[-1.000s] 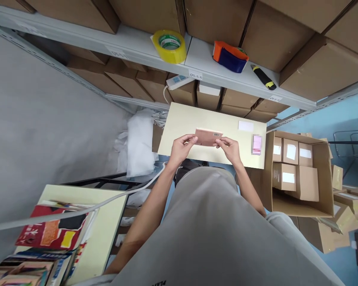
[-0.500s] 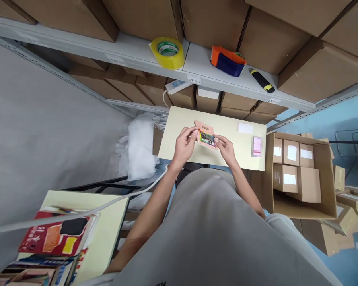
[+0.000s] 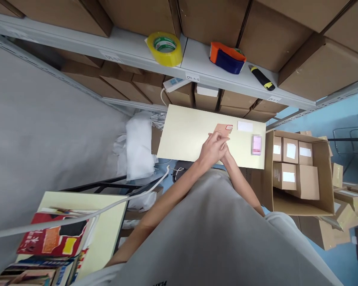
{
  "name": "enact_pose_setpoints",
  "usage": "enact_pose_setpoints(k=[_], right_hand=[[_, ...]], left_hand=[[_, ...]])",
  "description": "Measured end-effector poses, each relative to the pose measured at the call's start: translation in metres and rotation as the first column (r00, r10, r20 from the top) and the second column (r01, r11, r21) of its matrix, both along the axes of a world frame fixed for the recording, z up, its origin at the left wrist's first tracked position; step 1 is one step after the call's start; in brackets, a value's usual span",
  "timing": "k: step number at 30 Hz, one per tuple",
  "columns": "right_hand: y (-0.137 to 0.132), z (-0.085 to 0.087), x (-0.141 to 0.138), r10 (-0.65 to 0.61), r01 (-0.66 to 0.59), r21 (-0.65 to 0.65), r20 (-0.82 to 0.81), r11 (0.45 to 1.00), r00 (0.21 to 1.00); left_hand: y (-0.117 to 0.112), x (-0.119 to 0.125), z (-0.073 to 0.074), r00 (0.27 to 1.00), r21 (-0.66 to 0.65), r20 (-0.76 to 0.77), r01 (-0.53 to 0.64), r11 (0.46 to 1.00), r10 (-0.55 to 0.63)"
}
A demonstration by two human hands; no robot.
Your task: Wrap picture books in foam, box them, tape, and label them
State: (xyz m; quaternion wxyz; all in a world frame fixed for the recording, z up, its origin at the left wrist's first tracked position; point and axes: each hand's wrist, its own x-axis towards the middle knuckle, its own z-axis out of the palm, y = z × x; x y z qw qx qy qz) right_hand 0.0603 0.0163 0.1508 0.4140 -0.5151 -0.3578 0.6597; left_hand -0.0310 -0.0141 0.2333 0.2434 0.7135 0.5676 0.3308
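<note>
A small pinkish-orange paper booklet (image 3: 222, 128) is held above the pale tabletop, its upper part showing a white patch outlined in red. My left hand (image 3: 211, 150) lies across its lower part, with the fingers bent and pressed together on it. Partly behind the left hand, my right hand (image 3: 224, 152) grips the booklet from below and the right. The two hands overlap, so much of the right hand's fingers and the booklet's lower half are hidden.
The table (image 3: 185, 131) also carries a white slip (image 3: 245, 126) and a pink-screened, blurred phone-like object (image 3: 256, 145). Clear tape (image 3: 164, 49), a tape dispenser (image 3: 227, 58) and a utility knife (image 3: 261, 78) lie on the shelf. An open carton (image 3: 304, 210) stands right; books (image 3: 52, 238) lie left.
Both hands have come together and moved slightly right, the left now crossing over the right. The booklet has turned; its colourful picture no longer shows, and a red-outlined white patch does.
</note>
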Motion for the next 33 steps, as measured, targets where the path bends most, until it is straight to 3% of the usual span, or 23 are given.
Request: enact_pose_setpoints(k=[3, 5, 7, 11, 15, 18, 21, 24, 28, 31, 33], right_hand=[[-0.002, 0.004, 0.022, -0.09, 0.081, -0.089, -0.102, 0.993, 0.991], [-0.005, 0.009, 0.033, -0.103, 0.098, -0.078, -0.063, 0.992, 0.993], [-0.009, 0.019, 0.037, -0.121, 0.121, -0.004, 0.026, 0.993, 0.992], [-0.019, 0.047, 0.025, -0.114, 0.024, 0.316, 0.272, 0.948, 0.956], [-0.034, 0.066, -0.009, -0.046, -0.312, 0.545, 0.545, 0.778, 0.837], [-0.041, 0.065, -0.027, -0.06, -0.505, 0.558, 0.708, 0.659, 0.704], [-0.037, 0.054, -0.023, -0.079, -0.519, 0.529, 0.747, 0.671, 0.66], [-0.025, 0.035, -0.005, -0.058, -0.436, 0.459, 0.738, 0.774, 0.673], [-0.016, -0.006, 0.007, 0.116, -0.406, 0.213, 0.752, 0.889, 0.649], [-0.016, -0.042, -0.004, 0.308, -0.434, 0.012, 0.685, 0.901, 0.66], [-0.013, -0.062, -0.019, 0.402, -0.432, -0.102, 0.601, 0.896, 0.691]], left_hand=[[-0.001, -0.029, -0.007, 0.944, -0.066, 0.27, -0.178, 0.982, 0.19], [0.002, -0.05, -0.016, 0.866, -0.189, 0.359, -0.298, 0.936, 0.349], [0.008, -0.066, -0.029, 0.781, -0.336, 0.423, -0.336, 0.88, 0.46], [0.015, -0.073, -0.057, 0.561, -0.572, 0.602, -0.195, 0.797, 0.569], [0.013, -0.053, -0.073, 0.271, -0.664, 0.736, 0.112, 0.739, 0.62], [0.01, -0.04, -0.08, 0.121, -0.677, 0.735, 0.183, 0.713, 0.667], [0.006, -0.042, -0.09, 0.098, -0.702, 0.711, 0.152, 0.696, 0.696], [-0.003, -0.058, -0.105, 0.124, -0.754, 0.656, 0.053, 0.655, 0.745], [-0.016, -0.078, -0.132, 0.287, -0.838, 0.472, -0.146, 0.525, 0.834], [-0.02, -0.091, -0.154, 0.408, -0.865, 0.327, -0.234, 0.444, 0.852], [-0.017, -0.101, -0.166, 0.433, -0.859, 0.278, -0.288, 0.424, 0.857]])
